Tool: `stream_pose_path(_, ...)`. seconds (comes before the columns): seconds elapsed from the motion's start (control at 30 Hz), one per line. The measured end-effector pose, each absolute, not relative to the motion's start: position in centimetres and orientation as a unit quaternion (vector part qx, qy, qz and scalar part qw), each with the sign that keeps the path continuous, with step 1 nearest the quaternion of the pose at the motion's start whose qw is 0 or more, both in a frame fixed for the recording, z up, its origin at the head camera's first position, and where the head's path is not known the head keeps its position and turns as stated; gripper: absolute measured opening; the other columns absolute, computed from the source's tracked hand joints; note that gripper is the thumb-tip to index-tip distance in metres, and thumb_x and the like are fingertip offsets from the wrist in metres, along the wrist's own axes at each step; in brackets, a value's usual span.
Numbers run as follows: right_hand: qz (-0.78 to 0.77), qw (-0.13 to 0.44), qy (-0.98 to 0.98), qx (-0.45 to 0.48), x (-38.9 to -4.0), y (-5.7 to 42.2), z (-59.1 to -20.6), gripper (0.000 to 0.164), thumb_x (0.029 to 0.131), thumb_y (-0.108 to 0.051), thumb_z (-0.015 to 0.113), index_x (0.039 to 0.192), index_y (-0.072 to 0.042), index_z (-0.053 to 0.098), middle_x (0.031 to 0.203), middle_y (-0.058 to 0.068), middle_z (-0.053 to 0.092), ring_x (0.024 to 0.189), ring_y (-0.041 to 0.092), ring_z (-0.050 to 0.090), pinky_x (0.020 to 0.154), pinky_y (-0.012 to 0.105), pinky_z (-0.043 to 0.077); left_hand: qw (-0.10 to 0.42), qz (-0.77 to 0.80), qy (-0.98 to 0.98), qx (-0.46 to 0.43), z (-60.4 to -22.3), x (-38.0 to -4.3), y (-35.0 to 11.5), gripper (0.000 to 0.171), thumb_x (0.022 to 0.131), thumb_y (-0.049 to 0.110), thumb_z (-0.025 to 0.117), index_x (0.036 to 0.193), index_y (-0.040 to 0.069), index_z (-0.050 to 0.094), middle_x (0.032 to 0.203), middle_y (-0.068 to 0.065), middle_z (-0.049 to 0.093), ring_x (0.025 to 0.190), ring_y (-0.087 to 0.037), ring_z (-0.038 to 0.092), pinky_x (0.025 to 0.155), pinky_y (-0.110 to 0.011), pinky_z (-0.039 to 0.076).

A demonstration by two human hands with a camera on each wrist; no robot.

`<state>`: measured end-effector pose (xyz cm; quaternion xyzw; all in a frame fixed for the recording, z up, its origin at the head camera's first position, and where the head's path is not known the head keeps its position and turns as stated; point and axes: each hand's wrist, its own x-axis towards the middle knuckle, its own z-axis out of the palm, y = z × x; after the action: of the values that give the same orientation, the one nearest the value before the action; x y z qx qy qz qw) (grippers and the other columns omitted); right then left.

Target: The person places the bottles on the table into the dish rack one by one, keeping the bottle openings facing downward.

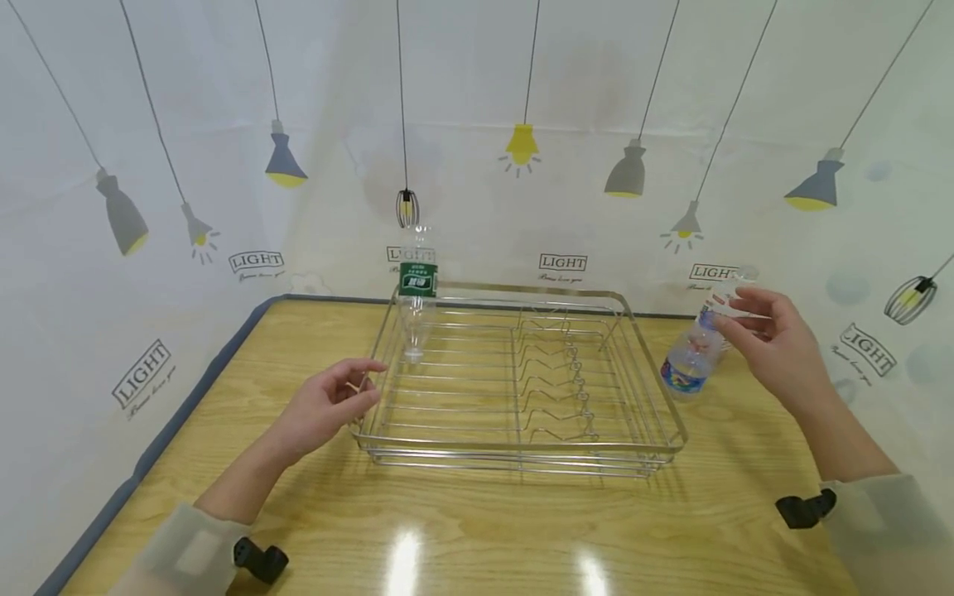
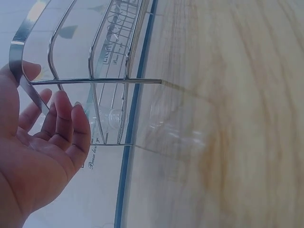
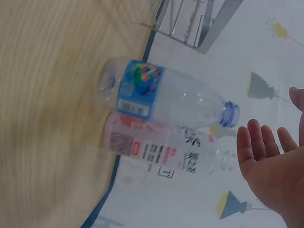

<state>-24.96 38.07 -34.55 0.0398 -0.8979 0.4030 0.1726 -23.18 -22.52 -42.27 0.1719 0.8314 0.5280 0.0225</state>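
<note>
Here on the right, my right hand is hovering up by the blue bottle, fingers and thumb standing apart, and the fingertips are sitting just beside its blue cap. That bottle is standing upright on the table, just outside the right side of the rack, its bright label showing low on the body. Right beside it, partly hidden, a second bottle is standing too, showing dark characters and pink print.

Over on the left, my left hand is hanging at the rack's left rim, fingers loosely bent, thumb apart from them; whether skin is touching the metal, I'm not able to tell. Just beyond that hand, the green-labelled bottle is standing upside down inside the rack, toward the rear left corner, neck pointing down, base rising above the rim.

Across the rack's right half, wavy wires are running front to back. Behind everything, a pale cloth is hanging, printed with lamps and the word LIGHT. At both wrists, small black devices are sitting by my pale sleeves.
</note>
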Motion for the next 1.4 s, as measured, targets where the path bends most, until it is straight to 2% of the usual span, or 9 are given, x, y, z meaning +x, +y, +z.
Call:
stream_pose_path(0.2,0.408,0.143,-0.901,0.025,-25.6,39.9,-36.4,0.077,0.109,-0.041,0.068,0.167,-0.002,0.035,0.132,-0.024,0.048,0.109,-0.012,0.049,0.081,0.003,0.047,0.025,0.532,0.83,0.169,-42.4,-23.1,-22.6,0.044,0.11,0.025,0.069,0.15,0.009,0.061,0.113,-0.014,0.063,0.088,-0.019,0.064,0.075,-0.034,0.059)
stream_pose_path(0.33,0.41,0.103,-0.906,0.019,-26.3,41.0,-37.9,0.081,0.11,-0.042,0.066,0.169,-0.001,0.03,0.151,0.004,0.052,0.111,-0.011,0.047,0.081,0.005,0.046,0.024,0.534,0.828,0.168,-42.4,-23.0,-22.6,0.044,0.111,0.026,0.068,0.15,0.009,0.061,0.113,-0.014,0.063,0.088,-0.018,0.065,0.076,-0.034,0.059)
stream_pose_path(0.43,0.408,0.072,-0.91,0.021,-26.9,41.6,-39.0,0.084,0.112,-0.043,0.064,0.172,-0.002,0.023,0.165,0.027,0.04,0.124,0.007,0.053,0.081,0.005,0.046,0.023,0.535,0.828,0.167,-42.4,-23.0,-22.6,0.044,0.111,0.026,0.068,0.15,0.009,0.06,0.113,-0.014,0.063,0.088,-0.018,0.065,0.077,-0.034,0.059)
stream_pose_path(0.53,0.41,0.046,-0.911,0.022,-27.4,42.0,-40.0,0.088,0.112,-0.045,0.063,0.174,-0.002,0.016,0.17,0.034,0.032,0.141,0.039,0.051,0.08,0.006,0.046,0.023,0.537,0.827,0.165,-42.5,-23.0,-22.5,0.043,0.111,0.026,0.068,0.15,0.009,0.061,0.113,-0.013,0.063,0.088,-0.018,0.065,0.078,-0.034,0.059)
stream_pose_path(0.67,0.408,0.028,-0.912,0.015,-27.7,42.1,-40.6,0.093,0.111,-0.048,0.063,0.174,-0.003,0.013,0.171,0.035,0.029,0.15,0.055,0.04,0.082,0.008,0.046,0.02,0.539,0.825,0.168,-42.5,-23.0,-22.5,0.044,0.11,0.025,0.068,0.15,0.007,0.061,0.112,-0.011,0.063,0.087,-0.017,0.064,0.077,-0.035,0.059)
stream_pose_path(0.83,0.409,0.019,-0.912,0.019,-27.8,41.7,-40.8,0.092,0.11,-0.049,0.065,0.173,-0.002,0.016,0.172,0.035,0.027,0.151,0.056,0.039,0.092,0.025,0.053,0.019,0.54,0.825,0.169,-42.6,-23.1,-22.4,0.045,0.11,0.024,0.068,0.15,0.006,0.06,0.112,-0.011,0.063,0.087,-0.017,0.065,0.076,-0.035,0.059)
stream_pose_path(1.03,0.405,0.021,-0.914,0.017,-28.2,41.3,-41.2,0.095,0.11,-0.047,0.065,0.172,0.003,0.014,0.169,0.036,0.032,0.15,0.057,0.042,0.088,0.019,0.05,0.017,0.539,0.824,0.172,-42.7,-23.2,-22.5,0.045,0.11,0.024,0.068,0.151,0.006,0.06,0.113,-0.012,0.063,0.087,-0.017,0.064,0.076,-0.036,0.059)
stream_pose_path(1.23,0.4,0.006,-0.916,0.016,-28.4,41.0,-41.5,0.089,0.111,-0.048,0.063,0.169,0.004,0.02,0.165,0.035,0.036,0.148,0.056,0.044,0.097,0.038,0.055,0.018,0.547,0.818,0.178,-42.7,-23.2,-22.5,0.046,0.11,0.023,0.068,0.151,0.004,0.059,0.111,-0.01,0.063,0.083,-0.016,0.064,0.074,-0.036,0.06)
stream_pose_path(1.4,0.394,0.009,-0.919,0.02,-28.4,40.8,-41.6,0.088,0.11,-0.05,0.064,0.169,0.003,0.023,0.165,0.034,0.039,0.149,0.056,0.045,0.089,0.023,0.052,0.018,0.55,0.817,0.171,-42.6,-23.1,-22.5,0.047,0.11,0.023,0.069,0.151,0.003,0.058,0.11,-0.008,0.064,0.082,-0.014,0.064,0.073,-0.034,0.06)
